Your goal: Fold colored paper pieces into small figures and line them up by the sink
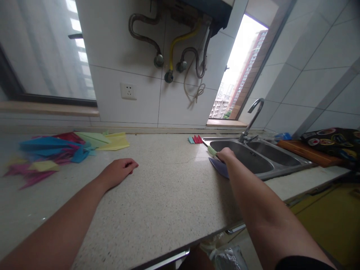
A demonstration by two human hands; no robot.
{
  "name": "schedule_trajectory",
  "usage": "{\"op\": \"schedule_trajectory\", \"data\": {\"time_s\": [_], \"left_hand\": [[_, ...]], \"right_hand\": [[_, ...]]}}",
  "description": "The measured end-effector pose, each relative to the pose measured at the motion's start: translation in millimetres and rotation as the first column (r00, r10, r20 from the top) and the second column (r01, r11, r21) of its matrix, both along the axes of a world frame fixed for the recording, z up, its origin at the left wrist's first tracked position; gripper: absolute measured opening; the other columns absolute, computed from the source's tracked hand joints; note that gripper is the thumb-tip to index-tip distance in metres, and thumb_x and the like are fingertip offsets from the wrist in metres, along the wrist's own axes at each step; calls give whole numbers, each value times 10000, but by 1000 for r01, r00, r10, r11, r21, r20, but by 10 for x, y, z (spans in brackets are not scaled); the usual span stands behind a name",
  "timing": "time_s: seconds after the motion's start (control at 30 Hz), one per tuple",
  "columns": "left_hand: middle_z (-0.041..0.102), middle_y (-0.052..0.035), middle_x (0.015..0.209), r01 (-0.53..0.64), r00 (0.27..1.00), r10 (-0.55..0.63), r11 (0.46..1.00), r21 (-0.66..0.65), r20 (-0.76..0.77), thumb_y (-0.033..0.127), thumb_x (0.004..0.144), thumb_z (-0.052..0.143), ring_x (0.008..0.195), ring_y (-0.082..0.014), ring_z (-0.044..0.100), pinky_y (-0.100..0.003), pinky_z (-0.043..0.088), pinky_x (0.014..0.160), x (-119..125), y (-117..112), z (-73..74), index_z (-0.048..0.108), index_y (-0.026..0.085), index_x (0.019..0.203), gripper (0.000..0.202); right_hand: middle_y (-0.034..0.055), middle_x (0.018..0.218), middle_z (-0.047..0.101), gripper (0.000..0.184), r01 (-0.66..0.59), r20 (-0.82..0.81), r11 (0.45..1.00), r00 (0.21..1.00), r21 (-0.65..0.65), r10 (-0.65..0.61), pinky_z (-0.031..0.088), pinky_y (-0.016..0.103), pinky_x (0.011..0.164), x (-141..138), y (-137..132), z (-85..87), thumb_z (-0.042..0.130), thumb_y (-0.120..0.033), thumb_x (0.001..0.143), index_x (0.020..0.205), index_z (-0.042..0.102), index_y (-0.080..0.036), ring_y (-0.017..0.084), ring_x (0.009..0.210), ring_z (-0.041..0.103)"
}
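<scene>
My right hand [225, 154] reaches far over the speckled countertop [168, 187] to the left rim of the steel sink [239, 148]. Its fingers close around a green-handled tool [212, 150], and the hand rests over a purple folded paper [219, 167]. Small red and teal folded papers [195, 139] lie just beyond it by the sink corner. My left hand [119, 170] lies on the counter, palm down, fingers loosely curled, holding nothing. A heap of coloured folded papers [53, 153] sits to its left.
A faucet [253, 116] stands behind the double sink. An orange board [306, 152] and a patterned cloth [334, 140] lie right of the sink. A wall socket [128, 91] and hoses [171, 48] hang on the tiled wall. Bags sit below the counter edge [222, 255].
</scene>
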State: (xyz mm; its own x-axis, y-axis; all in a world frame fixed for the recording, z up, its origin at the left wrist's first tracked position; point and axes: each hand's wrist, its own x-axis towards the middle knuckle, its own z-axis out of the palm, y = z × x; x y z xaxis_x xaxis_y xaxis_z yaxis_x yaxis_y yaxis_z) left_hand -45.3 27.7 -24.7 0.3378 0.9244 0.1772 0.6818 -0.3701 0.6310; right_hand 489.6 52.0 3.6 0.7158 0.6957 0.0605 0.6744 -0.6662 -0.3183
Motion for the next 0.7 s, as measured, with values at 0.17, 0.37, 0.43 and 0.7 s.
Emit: {"op": "schedule_trajectory", "data": {"time_s": [0.17, 0.37, 0.43, 0.7], "left_hand": [[674, -13, 707, 10, 1000, -9, 1000, 8, -4, 504, 871, 460, 721, -222, 619, -290, 379, 668, -5, -4, 6, 689, 228, 823, 363], [672, -14, 709, 9, 1000, -9, 1000, 10, -9, 498, 877, 462, 727, -220, 616, -288, 374, 664, -3, -13, 15, 691, 225, 840, 358], [672, -18, 708, 8, 1000, -8, 1000, 11, -8, 493, 876, 461, 719, -219, 613, -289, 373, 661, -2, -11, 15, 693, 221, 845, 358], [681, -27, 728, 21, 1000, -21, 1000, -4, -14, 500, 877, 456, 738, -226, 617, -298, 383, 682, -1, -2, 19, 693, 210, 870, 375]], "right_hand": [[261, 1001, 684, 423, -4, 13, 1000, 1000, -6, 4, 538, 390, 778, 33, 37, -43, 760, -397, 717, 982, 703, -71, 353, 988, 681], [259, 1035, 685, 452, -12, 18, 1000, 1000, -1, 12, 534, 381, 791, 30, 60, -39, 743, -413, 726, 1019, 701, -72, 353, 1014, 670], [261, 1046, 683, 458, -10, 18, 1000, 1000, 1, 10, 531, 384, 794, 19, 62, -31, 735, -416, 731, 1032, 700, -72, 357, 1022, 666], [258, 1034, 687, 443, -9, 5, 1000, 1000, -3, 9, 520, 386, 785, -34, 49, 7, 735, -392, 721, 1024, 704, -71, 363, 1008, 670]]}}
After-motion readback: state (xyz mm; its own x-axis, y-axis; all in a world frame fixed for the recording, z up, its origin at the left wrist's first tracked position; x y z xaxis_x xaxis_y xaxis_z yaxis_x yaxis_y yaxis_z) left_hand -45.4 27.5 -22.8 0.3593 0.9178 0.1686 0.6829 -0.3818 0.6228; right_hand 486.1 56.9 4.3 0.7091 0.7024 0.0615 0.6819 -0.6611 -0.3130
